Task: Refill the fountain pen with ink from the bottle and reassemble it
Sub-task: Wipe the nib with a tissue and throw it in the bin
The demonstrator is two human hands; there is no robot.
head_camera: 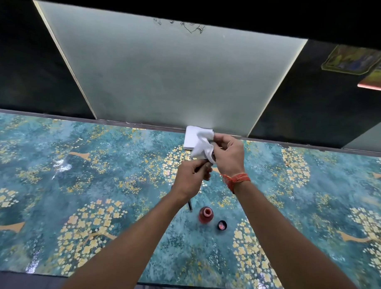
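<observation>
Both hands meet above the middle of a teal tabletop (54, 182) printed with yellow blossom trees. The left hand (189, 176) is closed around a slim dark pen part (203, 165), of which only a short grey stretch shows between its fingers; which piece of the fountain pen it is cannot be told. The right hand (227, 155), with an orange thread band (236, 179) at the wrist, pinches a crumpled white tissue (201, 149) wrapped over the far end of that part. At 11 o'clock from the right hand, touching the tissue's edge, lies a flat stack of white tissues (191, 135). At 6 o'clock from the hands stands the open ink bottle (206, 214), reddish, mouth uncovered. Just beside it at 4 o'clock lies its black cap (222, 225), inside up and stained pink. A thin black pen piece (190, 206) pokes out under the left wrist.
</observation>
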